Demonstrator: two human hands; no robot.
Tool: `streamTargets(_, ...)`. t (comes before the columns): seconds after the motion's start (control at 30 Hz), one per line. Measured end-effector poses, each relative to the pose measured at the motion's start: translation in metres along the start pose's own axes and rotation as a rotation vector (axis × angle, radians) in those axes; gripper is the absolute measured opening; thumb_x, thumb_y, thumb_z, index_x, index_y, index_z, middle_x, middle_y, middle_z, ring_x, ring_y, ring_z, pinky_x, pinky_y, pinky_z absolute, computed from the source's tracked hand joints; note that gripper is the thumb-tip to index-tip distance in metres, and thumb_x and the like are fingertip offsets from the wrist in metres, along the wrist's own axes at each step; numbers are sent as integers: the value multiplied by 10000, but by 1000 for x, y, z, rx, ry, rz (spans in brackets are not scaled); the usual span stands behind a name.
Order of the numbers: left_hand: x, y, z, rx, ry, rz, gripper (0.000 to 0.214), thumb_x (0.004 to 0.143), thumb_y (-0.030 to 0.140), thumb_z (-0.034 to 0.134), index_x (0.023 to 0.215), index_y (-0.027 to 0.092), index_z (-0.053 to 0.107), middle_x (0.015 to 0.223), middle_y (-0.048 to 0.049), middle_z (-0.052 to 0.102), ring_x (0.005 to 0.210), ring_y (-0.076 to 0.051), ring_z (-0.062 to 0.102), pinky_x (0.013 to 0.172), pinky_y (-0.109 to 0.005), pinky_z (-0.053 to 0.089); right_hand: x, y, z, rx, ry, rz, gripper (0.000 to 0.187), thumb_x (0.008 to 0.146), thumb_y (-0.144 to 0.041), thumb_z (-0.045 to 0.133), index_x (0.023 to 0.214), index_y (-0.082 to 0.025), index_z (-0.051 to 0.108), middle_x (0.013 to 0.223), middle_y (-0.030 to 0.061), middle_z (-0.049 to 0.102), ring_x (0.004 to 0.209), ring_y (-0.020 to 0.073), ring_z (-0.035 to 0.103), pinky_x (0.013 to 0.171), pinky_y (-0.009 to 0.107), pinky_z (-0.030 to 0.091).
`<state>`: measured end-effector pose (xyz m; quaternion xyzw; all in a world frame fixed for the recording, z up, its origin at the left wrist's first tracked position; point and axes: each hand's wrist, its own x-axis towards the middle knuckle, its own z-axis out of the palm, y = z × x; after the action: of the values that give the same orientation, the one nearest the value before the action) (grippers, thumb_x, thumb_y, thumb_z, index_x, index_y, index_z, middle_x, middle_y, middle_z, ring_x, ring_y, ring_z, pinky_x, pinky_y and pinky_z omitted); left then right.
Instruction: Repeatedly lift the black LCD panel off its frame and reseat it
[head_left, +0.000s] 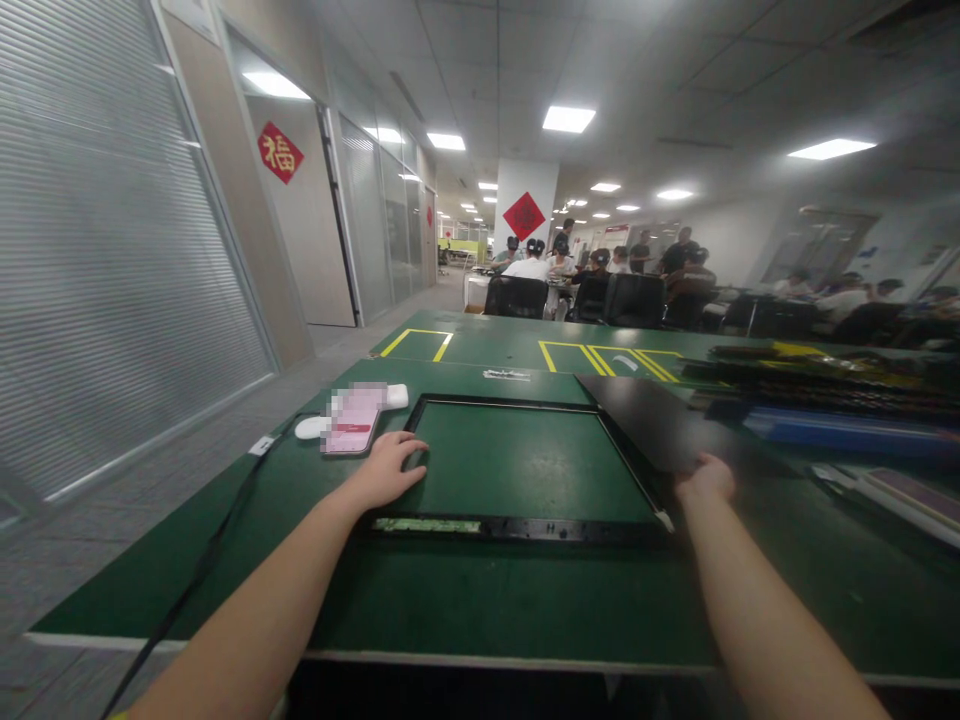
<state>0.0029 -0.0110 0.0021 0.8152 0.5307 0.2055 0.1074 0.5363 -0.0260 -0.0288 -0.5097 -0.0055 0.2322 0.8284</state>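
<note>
A thin black rectangular frame [525, 404], like a monitor bezel, lies flat on the green table [480, 610]. Along its near bar shows a green circuit strip [427, 525]. My left hand [390, 468] rests over the frame's left side, fingers and thumb apart and pointing into the opening. At the right, my right hand [706, 482] is closed on the near edge of a dark flat panel [649, 425]. The panel is tilted and blurred, and it overlaps the frame's right side. My right fingertips are partly hidden by the panel.
A phone [352, 425] and white objects lie left of the frame, near a black cable [217, 550]. Stacked dark strips [825, 385], a blue piece [817, 430] and a pale flat device [907, 500] sit at the right. Yellow tape outlines [416, 332] mark the far table. People sit beyond.
</note>
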Motion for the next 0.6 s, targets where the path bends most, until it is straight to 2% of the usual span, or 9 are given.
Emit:
streamTargets(0.13, 0, 0, 3, -20, 18, 5, 464, 786, 411, 611, 1174, 175, 707, 1356, -175, 550, 1318, -373, 458, 1128, -511, 327, 2, 0, -2, 45, -59, 7, 230, 685, -161, 596, 898, -225, 541, 740, -26, 630, 536, 149, 604, 510, 331, 589)
streamTargets(0.3, -1, -2, 4, -21, -10, 25, 500, 802, 459, 600, 1211, 186, 689, 1435, -174, 500, 1368, -382, 404, 1137, -541, 307, 0, -1, 0, 41, 74, 45, 227, 658, -93, 583, 844, -213, 534, 723, -26, 614, 535, 141, 594, 497, 313, 581)
streamTargets(0.37, -1, -2, 4, -12, -20, 27, 503, 806, 464, 593, 1218, 190, 684, 1441, -171, 500, 1377, -383, 393, 1141, -549, 300, 1, -1, 0, 56, 79, 51, 222, 654, -84, 577, 828, -212, 526, 705, -29, 602, 531, 141, 590, 482, 305, 574)
streamTargets(0.53, -1, 0, 3, -1, -39, 14, 511, 816, 464, 579, 1224, 175, 682, 1442, -185, 498, 1385, -390, 381, 1141, -551, 295, 3, 0, -1, 61, -85, 13, 205, 669, -110, 577, 817, -221, 491, 676, -49, 567, 495, 123, 559, 466, 294, 563)
streamTargets(0.6, -1, -1, 3, -6, -36, 16, 515, 812, 468, 584, 1222, 174, 685, 1432, -184, 507, 1381, -387, 387, 1143, -544, 296, 4, -1, -1, 57, -105, 27, 206, 666, -105, 568, 813, -221, 484, 683, -49, 568, 505, 123, 563, 486, 302, 572)
